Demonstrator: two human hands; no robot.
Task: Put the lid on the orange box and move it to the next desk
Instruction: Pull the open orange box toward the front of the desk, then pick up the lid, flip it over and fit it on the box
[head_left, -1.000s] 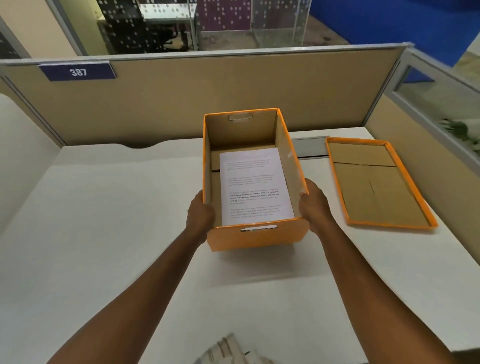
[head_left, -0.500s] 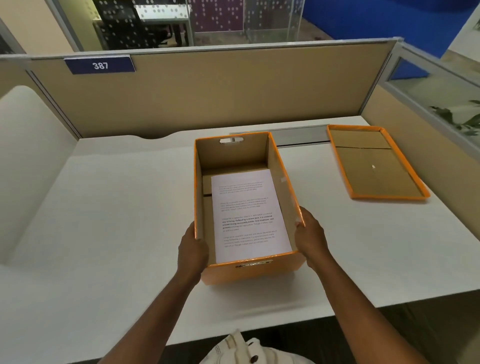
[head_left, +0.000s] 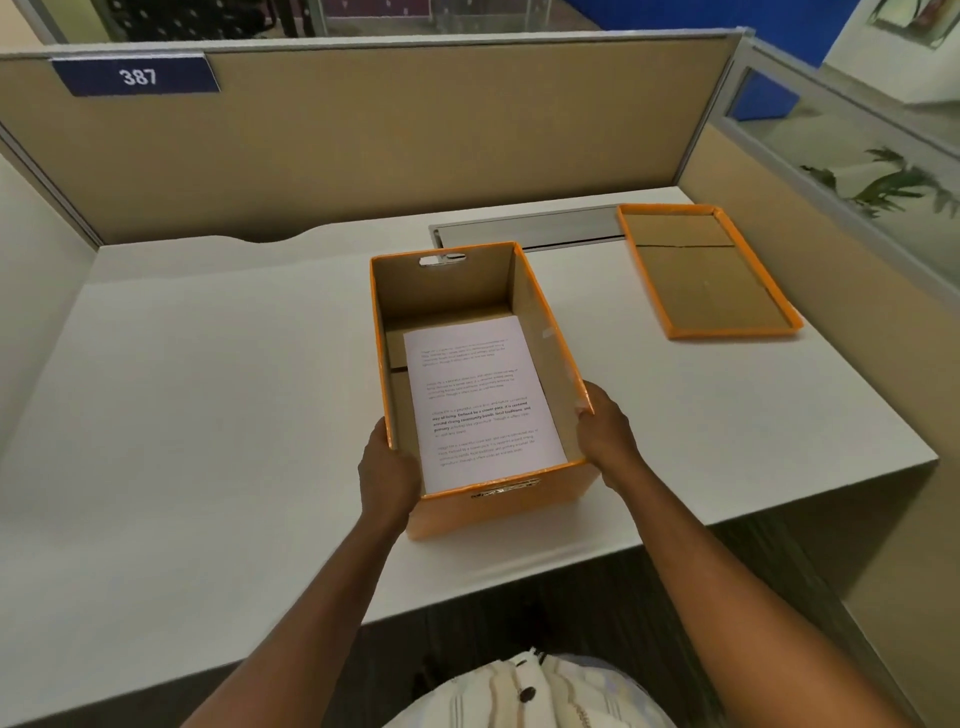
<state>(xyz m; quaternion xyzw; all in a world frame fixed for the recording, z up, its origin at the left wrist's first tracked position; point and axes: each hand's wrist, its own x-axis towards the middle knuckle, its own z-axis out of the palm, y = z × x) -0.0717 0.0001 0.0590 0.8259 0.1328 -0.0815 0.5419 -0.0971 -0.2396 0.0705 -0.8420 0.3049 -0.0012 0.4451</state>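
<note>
Pressing the open orange box (head_left: 498, 512) between them, left hand (head_left: 387, 480) and right hand (head_left: 608, 441) grip its sides.

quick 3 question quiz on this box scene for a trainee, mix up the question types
1. True or false: the lid is already on the orange box.
2. What lies inside the box?
A. a printed sheet of paper
B. a stapler
C. nothing
3. Fill in: the left hand and the right hand hold the box by its two long ____.

Key:
1. False. The lid lies upside down on the desk, to the right of the box and apart from it.
2. A
3. sides, near the end closest to the person.
</note>
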